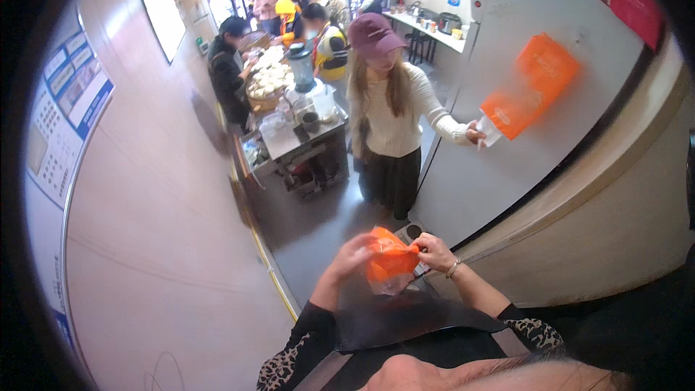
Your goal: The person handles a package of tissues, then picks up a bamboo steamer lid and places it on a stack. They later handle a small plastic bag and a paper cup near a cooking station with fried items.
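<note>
In front of my chest hangs an orange plastic bag with a clear lower part and pale print. My right hand, a bracelet at its wrist, pinches the bag's upper right corner. At the bag's left edge is my left hand, its fingers blurred against the plastic, so its grip is unclear. Below the bag lies the dark apron that I wear.
Ahead stands a person in a cap, one hand on white material below orange bags on a pale door. Behind, several people surround a worktable bearing a blender and a basket of pale dough pieces. A wall runs along my left.
</note>
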`<control>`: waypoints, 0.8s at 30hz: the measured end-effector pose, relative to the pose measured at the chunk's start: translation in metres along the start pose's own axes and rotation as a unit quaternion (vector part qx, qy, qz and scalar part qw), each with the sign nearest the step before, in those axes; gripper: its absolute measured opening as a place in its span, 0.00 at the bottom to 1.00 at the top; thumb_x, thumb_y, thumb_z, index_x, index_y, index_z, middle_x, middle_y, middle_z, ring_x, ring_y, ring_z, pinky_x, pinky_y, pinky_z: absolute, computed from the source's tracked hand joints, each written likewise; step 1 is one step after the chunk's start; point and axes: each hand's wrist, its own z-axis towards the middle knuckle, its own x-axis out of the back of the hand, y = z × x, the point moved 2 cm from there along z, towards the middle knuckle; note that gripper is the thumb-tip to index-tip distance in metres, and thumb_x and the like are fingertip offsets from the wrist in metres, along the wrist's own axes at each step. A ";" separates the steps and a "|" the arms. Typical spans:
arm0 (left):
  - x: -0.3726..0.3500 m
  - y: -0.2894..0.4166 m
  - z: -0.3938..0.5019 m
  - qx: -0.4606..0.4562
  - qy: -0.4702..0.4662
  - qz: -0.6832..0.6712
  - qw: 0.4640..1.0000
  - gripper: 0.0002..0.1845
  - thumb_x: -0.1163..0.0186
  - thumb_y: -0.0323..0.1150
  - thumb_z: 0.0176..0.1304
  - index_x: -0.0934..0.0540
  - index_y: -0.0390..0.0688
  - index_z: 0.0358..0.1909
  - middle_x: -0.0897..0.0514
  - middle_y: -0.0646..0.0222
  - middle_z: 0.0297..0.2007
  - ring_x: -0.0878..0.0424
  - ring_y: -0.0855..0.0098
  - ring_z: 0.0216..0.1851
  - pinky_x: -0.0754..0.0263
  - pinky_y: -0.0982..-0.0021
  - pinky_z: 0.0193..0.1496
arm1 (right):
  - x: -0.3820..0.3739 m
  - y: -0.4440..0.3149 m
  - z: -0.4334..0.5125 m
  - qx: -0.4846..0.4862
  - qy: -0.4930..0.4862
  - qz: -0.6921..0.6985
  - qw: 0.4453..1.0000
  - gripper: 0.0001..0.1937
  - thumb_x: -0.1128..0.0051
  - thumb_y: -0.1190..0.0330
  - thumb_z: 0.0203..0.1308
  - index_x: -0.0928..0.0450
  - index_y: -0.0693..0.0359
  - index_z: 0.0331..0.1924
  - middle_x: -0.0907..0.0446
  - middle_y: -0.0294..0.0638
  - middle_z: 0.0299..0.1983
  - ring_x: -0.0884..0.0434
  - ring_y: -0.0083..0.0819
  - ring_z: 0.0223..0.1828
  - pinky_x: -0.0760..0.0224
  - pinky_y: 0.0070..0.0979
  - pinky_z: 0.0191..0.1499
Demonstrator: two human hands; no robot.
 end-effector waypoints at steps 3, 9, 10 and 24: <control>-0.010 -0.002 0.009 -0.016 -0.064 0.246 0.967 0.25 0.34 0.32 0.61 0.25 0.41 0.60 0.18 0.68 0.50 0.21 0.74 0.53 0.27 0.71 0.58 | 0.011 0.001 -0.018 0.121 0.097 0.027 0.987 0.08 0.42 0.71 0.59 0.20 0.63 0.41 0.21 0.42 0.44 0.20 0.32 0.45 0.26 0.26 0.51; -0.050 0.003 0.012 -0.102 -0.165 0.338 0.921 0.14 0.39 0.29 0.58 0.20 0.37 0.46 0.18 0.60 0.45 0.20 0.62 0.47 0.25 0.66 0.51 | 0.023 -0.001 -0.055 -0.133 0.042 0.339 0.930 0.20 0.36 0.64 0.61 0.30 0.61 0.53 0.22 0.43 0.55 0.25 0.29 0.58 0.32 0.31 0.62; -0.057 0.007 0.009 -0.151 -0.160 0.302 0.928 0.14 0.39 0.29 0.58 0.20 0.37 0.46 0.18 0.61 0.45 0.20 0.64 0.46 0.25 0.66 0.50 | 0.024 -0.005 -0.067 -0.076 0.016 0.398 0.914 0.27 0.33 0.63 0.60 0.32 0.60 0.60 0.23 0.43 0.58 0.25 0.29 0.58 0.32 0.30 0.62; -0.185 0.110 0.080 -0.108 -0.041 0.120 0.986 0.42 0.39 0.29 0.64 0.50 0.39 0.75 0.21 0.72 0.25 0.23 0.76 0.26 0.26 0.72 0.32 | 0.095 0.017 -0.208 -0.124 0.265 0.493 0.819 0.21 0.37 0.57 0.63 0.23 0.60 0.55 0.19 0.35 0.47 0.20 0.28 0.47 0.26 0.29 0.52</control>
